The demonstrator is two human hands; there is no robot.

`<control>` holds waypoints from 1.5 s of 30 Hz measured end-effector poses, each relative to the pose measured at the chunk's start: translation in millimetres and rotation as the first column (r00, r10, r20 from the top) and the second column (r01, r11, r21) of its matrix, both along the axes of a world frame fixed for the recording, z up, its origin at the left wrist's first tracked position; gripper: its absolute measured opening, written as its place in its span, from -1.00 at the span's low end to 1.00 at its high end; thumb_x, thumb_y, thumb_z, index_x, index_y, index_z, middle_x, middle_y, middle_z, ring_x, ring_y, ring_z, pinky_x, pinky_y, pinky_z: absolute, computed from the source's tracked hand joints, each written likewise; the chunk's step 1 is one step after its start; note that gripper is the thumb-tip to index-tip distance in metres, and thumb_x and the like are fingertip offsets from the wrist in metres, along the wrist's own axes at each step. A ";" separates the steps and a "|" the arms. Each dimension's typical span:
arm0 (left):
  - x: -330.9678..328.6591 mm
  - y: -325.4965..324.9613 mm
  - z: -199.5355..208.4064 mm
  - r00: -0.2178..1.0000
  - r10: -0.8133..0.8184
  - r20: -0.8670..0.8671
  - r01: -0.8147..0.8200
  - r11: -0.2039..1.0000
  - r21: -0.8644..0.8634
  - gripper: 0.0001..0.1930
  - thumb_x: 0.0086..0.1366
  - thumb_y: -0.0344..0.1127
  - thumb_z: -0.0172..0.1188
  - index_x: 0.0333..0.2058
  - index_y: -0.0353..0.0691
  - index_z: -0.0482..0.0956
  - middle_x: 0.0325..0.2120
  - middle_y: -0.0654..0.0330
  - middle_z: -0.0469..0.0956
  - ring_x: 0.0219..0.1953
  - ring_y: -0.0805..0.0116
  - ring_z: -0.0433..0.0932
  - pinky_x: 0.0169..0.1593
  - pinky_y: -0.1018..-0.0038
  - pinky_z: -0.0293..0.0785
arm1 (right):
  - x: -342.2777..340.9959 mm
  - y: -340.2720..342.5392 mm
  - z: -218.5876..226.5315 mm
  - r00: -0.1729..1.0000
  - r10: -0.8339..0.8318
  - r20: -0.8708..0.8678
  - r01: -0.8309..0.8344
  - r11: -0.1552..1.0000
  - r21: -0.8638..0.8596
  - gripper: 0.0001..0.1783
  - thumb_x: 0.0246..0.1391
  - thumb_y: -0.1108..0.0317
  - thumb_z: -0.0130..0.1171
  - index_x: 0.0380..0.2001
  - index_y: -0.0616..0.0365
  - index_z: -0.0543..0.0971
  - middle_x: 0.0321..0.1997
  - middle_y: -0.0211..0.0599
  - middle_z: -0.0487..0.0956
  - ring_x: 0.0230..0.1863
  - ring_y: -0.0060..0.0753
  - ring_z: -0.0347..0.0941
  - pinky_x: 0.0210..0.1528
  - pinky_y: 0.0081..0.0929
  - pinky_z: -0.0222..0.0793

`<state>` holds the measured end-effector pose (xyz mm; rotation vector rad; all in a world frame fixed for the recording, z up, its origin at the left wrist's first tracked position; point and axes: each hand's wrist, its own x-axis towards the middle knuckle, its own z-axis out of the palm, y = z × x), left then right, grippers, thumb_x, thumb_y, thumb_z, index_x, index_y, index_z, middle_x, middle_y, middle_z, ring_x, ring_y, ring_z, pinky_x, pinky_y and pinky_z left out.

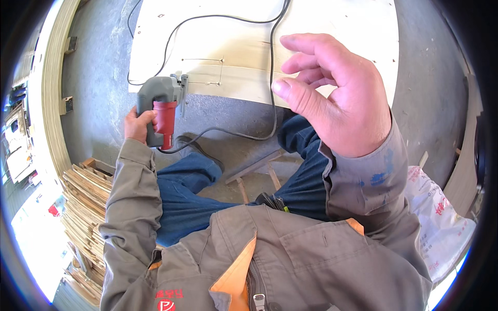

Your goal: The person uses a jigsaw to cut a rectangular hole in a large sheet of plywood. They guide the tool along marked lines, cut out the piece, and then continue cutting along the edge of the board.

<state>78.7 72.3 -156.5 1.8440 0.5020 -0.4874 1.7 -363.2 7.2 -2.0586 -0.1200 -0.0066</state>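
Observation:
My left hand (139, 126) is wrapped round the handle of a grey and red jigsaw (165, 119). The jigsaw's front end meets the near left edge of a pale wooden board (332, 26). Raised over the board's near right part, my right hand (337, 88) holds nothing; its fingers are loosely bent and stand apart from the thumb. Between the two hands, thin marked lines with small dark dots (222, 60) show on the board. A black power cord (272, 78) loops across the board and comes back to the jigsaw's lower end.
Stacked thin wooden strips (85, 223) lie at my left, with a long pile of sheets (52, 103) beyond. A white printed sack (436, 223) is at my right. Grey concrete floor (98, 52) surrounds the board. A wooden frame piece (254, 167) lies between my legs.

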 end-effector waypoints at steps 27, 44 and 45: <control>11.9 -6.4 -8.7 0.995 0.033 -0.089 -0.025 0.996 0.085 -0.74 0.13 -0.33 0.45 -0.25 -0.33 0.65 -0.56 0.19 0.58 -0.62 0.43 0.49 -0.53 0.47 0.39 | -5.8 -7.0 18.8 0.969 0.235 -0.077 -0.241 0.968 -0.073 -0.39 0.06 0.16 0.48 0.07 0.32 0.56 -0.19 -0.05 0.69 -0.31 -0.19 0.66 -0.27 -0.39 0.61; 7.6 -28.8 -5.4 0.996 0.076 -0.041 -0.068 0.984 0.162 -0.72 0.19 -0.39 0.32 -0.16 -0.45 0.64 -0.46 0.10 0.63 -0.60 0.41 0.47 -0.50 0.48 0.38 | 7.2 -14.8 5.6 0.865 0.456 -0.209 -0.251 0.755 0.606 -0.69 0.26 0.32 0.15 -0.01 0.25 0.61 -0.35 -0.15 0.64 -0.51 -0.13 0.54 -0.49 -0.31 0.43; 7.5 -29.1 -3.8 0.996 0.075 -0.042 -0.067 0.983 0.169 -0.71 0.19 -0.39 0.32 -0.16 -0.45 0.64 -0.45 0.10 0.63 -0.59 0.41 0.47 -0.50 0.48 0.38 | 7.0 -14.5 2.7 0.914 0.395 -0.090 -0.297 0.804 0.515 -0.64 0.19 0.36 0.24 0.00 0.32 0.60 -0.35 -0.11 0.64 -0.50 -0.15 0.56 -0.49 -0.33 0.46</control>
